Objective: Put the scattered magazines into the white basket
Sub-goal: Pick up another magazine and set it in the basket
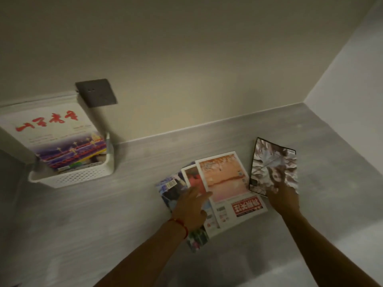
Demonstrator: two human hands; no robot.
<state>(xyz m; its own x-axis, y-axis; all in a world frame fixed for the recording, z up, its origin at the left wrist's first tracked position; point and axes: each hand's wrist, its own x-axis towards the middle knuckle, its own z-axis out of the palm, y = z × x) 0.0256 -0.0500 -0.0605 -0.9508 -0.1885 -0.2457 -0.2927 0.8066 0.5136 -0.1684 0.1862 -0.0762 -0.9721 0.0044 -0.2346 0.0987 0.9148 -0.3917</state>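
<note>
We can't make out the cover text on the magazine in the white basket (78, 179), too blurry. The left hand (191, 210) covers part of the fanned magazines (223, 183), and the right hand (284, 200) hides the dark magazine's (273, 164) near corner, so that grip is unclear

Overlapping magazines (222, 179) fanned right of the stuffed white basket (83, 177)
</note>
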